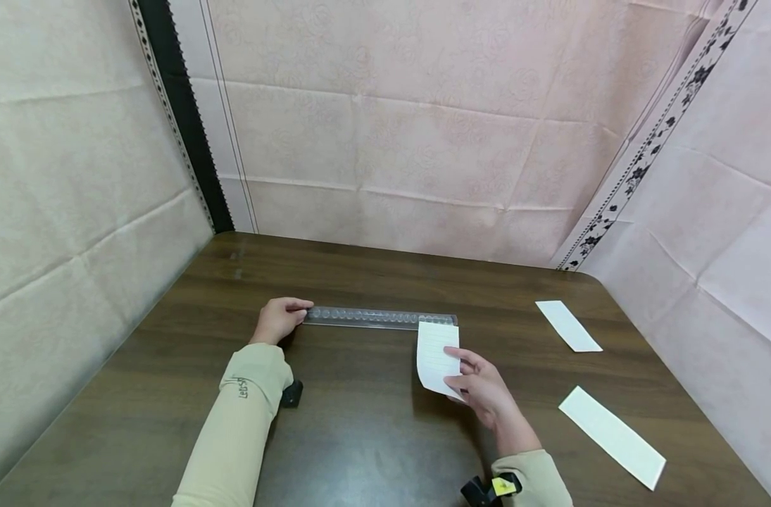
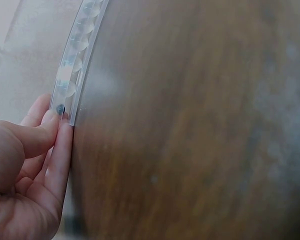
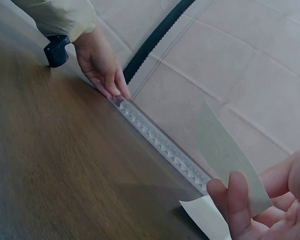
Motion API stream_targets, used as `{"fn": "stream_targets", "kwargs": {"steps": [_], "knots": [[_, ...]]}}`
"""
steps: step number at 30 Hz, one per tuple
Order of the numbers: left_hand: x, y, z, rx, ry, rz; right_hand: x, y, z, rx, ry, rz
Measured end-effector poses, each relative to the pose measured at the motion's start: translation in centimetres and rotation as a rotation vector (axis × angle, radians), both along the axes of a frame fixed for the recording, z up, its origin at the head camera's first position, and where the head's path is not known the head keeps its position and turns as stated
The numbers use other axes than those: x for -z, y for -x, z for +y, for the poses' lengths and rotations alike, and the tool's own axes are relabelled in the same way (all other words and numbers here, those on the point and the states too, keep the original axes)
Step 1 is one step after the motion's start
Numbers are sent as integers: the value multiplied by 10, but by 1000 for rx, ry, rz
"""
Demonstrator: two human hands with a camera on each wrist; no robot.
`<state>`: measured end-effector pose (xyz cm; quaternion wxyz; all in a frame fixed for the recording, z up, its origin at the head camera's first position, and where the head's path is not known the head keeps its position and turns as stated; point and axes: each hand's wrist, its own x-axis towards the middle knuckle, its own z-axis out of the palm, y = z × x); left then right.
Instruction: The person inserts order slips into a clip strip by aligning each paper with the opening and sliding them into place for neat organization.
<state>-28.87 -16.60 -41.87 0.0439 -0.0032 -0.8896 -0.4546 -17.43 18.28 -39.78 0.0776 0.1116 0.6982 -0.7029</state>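
Observation:
A long clear plastic strip [image 1: 372, 318], ruler-like with a row of round shapes along it, lies across the middle of the table. My left hand [image 1: 279, 320] pinches its left end between thumb and fingers; the left wrist view shows the thumb on top of the strip's end [image 2: 70, 90]. With my right hand [image 1: 483, 387] I hold a white paper slip [image 1: 436, 355], faintly lined, its lower edge curling. The slip's top overlaps the strip's right end in the head view. In the right wrist view the paper [image 3: 225, 150] stands up between the fingers, with another white part [image 3: 205, 215] below them.
Two white paper strips lie at the right of the brown wooden table [image 1: 360, 422]: a shorter one [image 1: 569, 326] farther back and a longer one [image 1: 613, 436] nearer. Pale cloth walls [image 1: 385, 141] enclose the table at the back and both sides.

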Motion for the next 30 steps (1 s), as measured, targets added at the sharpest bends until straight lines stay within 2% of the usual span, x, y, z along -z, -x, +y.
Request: {"fn": "stream_targets", "kwargs": {"steps": [20, 30], "knots": [[-1, -1, 0, -3, 6, -20, 3, 2, -14, -23, 21, -8], [0, 1, 0, -9, 5, -23, 4, 4, -22, -43, -4, -9]]}}
